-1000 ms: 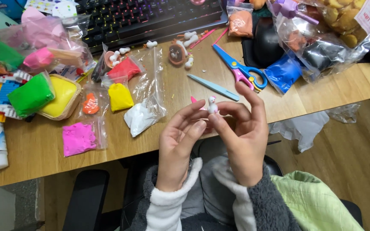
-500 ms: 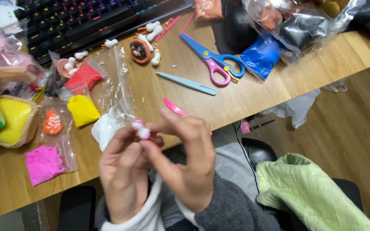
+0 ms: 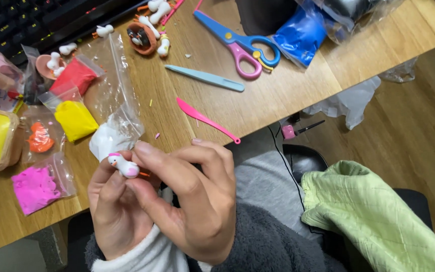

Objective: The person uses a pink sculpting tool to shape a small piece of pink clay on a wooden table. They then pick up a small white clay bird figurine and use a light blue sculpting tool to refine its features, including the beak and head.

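A tiny white clay figure (image 3: pixel 122 164) with pink patches and thin orange bits is pinched between the fingertips of both hands, just in front of the desk's near edge. My left hand (image 3: pixel 114 211) cups it from below. My right hand (image 3: pixel 192 196) crosses over the left, its thumb and forefinger pressing on the figure. Right behind the figure lies a clear bag of white clay (image 3: pixel 112 137).
On the wooden desk (image 3: pixel 288 90) lie a pink plastic modelling knife (image 3: pixel 205 120), a pale blue modelling tool (image 3: pixel 205 78), blue-and-pink scissors (image 3: pixel 237 43), bags of yellow (image 3: pixel 75 120), red (image 3: pixel 74 75), orange (image 3: pixel 40 138), magenta (image 3: pixel 33 187) and blue clay (image 3: pixel 300 40), small clay figures (image 3: pixel 144 35), a keyboard (image 3: pixel 31 22). A green cloth (image 3: pixel 373 216) lies at right.
The view has swung left and closer. Both hands keep the little figure between the fingertips and have turned it; it now shows a pink end.
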